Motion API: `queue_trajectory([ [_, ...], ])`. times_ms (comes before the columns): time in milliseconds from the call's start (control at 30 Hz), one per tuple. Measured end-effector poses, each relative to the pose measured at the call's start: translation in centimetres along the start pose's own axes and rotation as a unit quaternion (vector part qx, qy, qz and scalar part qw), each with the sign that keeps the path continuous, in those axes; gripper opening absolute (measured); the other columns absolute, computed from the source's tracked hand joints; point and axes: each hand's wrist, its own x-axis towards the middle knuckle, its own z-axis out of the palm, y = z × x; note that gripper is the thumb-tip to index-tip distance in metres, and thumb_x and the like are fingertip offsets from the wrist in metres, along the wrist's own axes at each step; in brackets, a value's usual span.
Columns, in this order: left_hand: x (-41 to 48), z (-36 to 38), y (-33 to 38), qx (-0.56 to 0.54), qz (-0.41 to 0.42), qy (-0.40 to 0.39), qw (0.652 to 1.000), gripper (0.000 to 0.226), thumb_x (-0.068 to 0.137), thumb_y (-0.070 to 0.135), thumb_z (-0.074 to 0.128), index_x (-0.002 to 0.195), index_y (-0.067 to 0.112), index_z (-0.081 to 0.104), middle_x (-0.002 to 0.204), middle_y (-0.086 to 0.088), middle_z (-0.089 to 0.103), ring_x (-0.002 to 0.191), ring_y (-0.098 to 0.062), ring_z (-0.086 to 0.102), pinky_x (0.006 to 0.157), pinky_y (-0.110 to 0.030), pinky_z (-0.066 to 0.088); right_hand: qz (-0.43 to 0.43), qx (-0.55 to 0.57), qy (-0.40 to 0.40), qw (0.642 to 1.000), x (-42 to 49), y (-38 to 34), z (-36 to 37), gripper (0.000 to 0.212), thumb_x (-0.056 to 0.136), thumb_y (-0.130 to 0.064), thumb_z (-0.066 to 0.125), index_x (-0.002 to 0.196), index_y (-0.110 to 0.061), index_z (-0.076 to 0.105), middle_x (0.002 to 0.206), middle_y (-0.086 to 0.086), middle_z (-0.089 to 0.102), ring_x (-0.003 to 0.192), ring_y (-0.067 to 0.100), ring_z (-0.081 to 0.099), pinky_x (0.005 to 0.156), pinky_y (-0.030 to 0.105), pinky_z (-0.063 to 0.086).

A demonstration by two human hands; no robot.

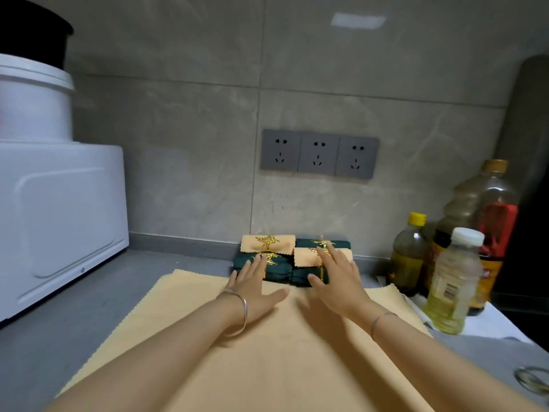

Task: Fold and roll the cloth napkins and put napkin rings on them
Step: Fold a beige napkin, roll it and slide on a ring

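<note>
Grey tiled wall (178,144) with a triple socket plate (319,154) backs a grey tabletop (59,316); a white microwave (59,218) stands far left and a cluster of bottles (454,281) far right. One peach napkin (282,352) lies spread flat, unfolded, across the near centre. A pile of finished rolls (267,248), peach and dark green, each with a gold leaf ring (268,241), sits at the napkin's far edge against the wall. The left hand (255,285) is flat, fingers straight, fingertips on the left green roll. The right hand (338,281) is spread wide across the right-hand rolls; neither grips anything. Risks, as judged: a push on the pile could topple the upper rolls or slide a ring off, and both forearms lie over the flat napkin, so drawing them back may drag or crease it. The bottles stand just beside its right edge and could be knocked during folding. The right hand hides most of the rolls beneath it, so the roll count is uncertain. A metallic object (531,379) at the near right is cut off and unidentifiable.
</note>
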Motion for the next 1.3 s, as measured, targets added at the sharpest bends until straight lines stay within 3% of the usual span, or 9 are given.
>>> queue_trajectory([
  [233,-11.3,0.8,3.3,0.095,0.044,-0.104,0.989,0.084,0.088,0.069,0.027,0.150,0.026,-0.009,0.157,0.008,-0.016,0.145,-0.012,-0.015,0.118,-0.040,-0.008,0.019,0.032,-0.131,0.991,-13.8,1.0,-3.5,0.059,0.097,-0.050,0.034,0.150,-0.029,0.018,0.159,-0.009,-0.001,0.146,0.012,0.000,0.117,0.035,-0.001],
  [333,-16.9,1.5,4.0,0.109,0.061,-0.136,0.983,0.083,0.087,0.072,0.025,0.150,0.029,-0.009,0.157,0.010,-0.016,0.144,-0.011,-0.016,0.118,-0.039,-0.009,0.017,0.045,-0.187,0.981,-20.0,0.9,-5.4,0.089,0.074,-0.078,0.018,0.150,-0.031,0.019,0.158,-0.013,0.005,0.146,0.008,0.004,0.118,0.033,0.003],
  [400,-20.8,1.6,4.3,0.117,0.075,-0.151,0.979,0.081,0.087,0.072,0.023,0.150,0.031,-0.007,0.157,0.011,-0.016,0.144,-0.010,-0.016,0.118,-0.037,-0.009,-0.005,0.032,-0.201,0.979,-24.1,0.9,-6.5,0.105,0.059,-0.086,0.005,0.149,-0.034,0.020,0.157,-0.017,0.008,0.145,0.005,0.004,0.117,0.028,0.004],
  [500,-25.2,1.5,4.5,0.117,0.095,-0.146,0.978,0.079,0.086,0.074,0.022,0.149,0.035,-0.006,0.156,0.013,-0.015,0.144,-0.008,-0.017,0.118,-0.037,-0.010,-0.059,0.014,-0.183,0.981,-28.7,0.9,-7.6,0.094,0.067,-0.085,0.003,0.147,-0.041,0.021,0.155,-0.022,0.010,0.142,-0.003,0.002,0.113,0.019,0.001],
  [633,-30.1,0.6,4.9,0.116,0.115,-0.167,0.972,0.080,0.083,0.076,0.023,0.148,0.040,-0.006,0.156,0.016,-0.015,0.143,-0.007,-0.018,0.118,-0.037,-0.011,-0.096,0.005,-0.198,0.975,-33.3,-0.5,-9.2,0.063,0.087,-0.070,0.023,0.145,-0.046,0.022,0.153,-0.028,0.006,0.140,-0.010,-0.002,0.109,0.013,-0.003],
  [767,-33.1,-0.1,5.1,0.108,0.131,-0.179,0.969,0.090,0.075,0.082,0.031,0.147,0.042,-0.003,0.155,0.019,-0.015,0.143,-0.005,-0.018,0.117,-0.035,-0.011,-0.126,0.013,-0.227,0.966,-36.1,-1.2,-10.4,0.066,0.082,-0.076,0.036,0.142,-0.052,0.023,0.150,-0.034,0.004,0.138,-0.013,-0.003,0.111,0.015,0.000],
  [967,-34.6,-0.3,5.1,0.078,0.147,-0.169,0.972,0.108,0.056,0.091,0.038,0.148,0.042,0.009,0.157,0.018,-0.003,0.144,-0.003,-0.010,0.118,-0.032,-0.009,-0.149,0.034,-0.189,0.970,-37.7,-2.1,-11.6,0.060,0.077,-0.074,0.050,0.131,-0.049,0.046,0.143,-0.035,0.030,0.133,-0.017,0.019,0.110,0.011,0.020],
  [1100,-35.3,-0.5,5.1,0.058,0.153,-0.164,0.973,0.098,0.067,0.081,0.052,0.147,0.043,0.011,0.156,0.022,-0.001,0.143,-0.001,-0.009,0.119,-0.032,-0.006,-0.179,0.012,-0.179,0.967,-38.1,-2.8,-12.3,0.049,0.080,-0.069,0.053,0.123,-0.045,0.056,0.135,-0.035,0.043,0.127,-0.016,0.032,0.098,0.001,0.024],
  [1300,-35.9,-0.4,5.1,0.067,0.169,-0.155,0.971,0.095,0.071,0.076,0.054,0.148,0.043,0.009,0.156,0.022,-0.002,0.143,0.000,-0.010,0.119,-0.032,-0.007,-0.195,-0.007,-0.149,0.969,-38.1,-2.9,-11.9,0.039,0.087,-0.057,0.054,0.119,-0.037,0.064,0.129,-0.030,0.052,0.123,-0.011,0.043,0.097,0.008,0.037],
])
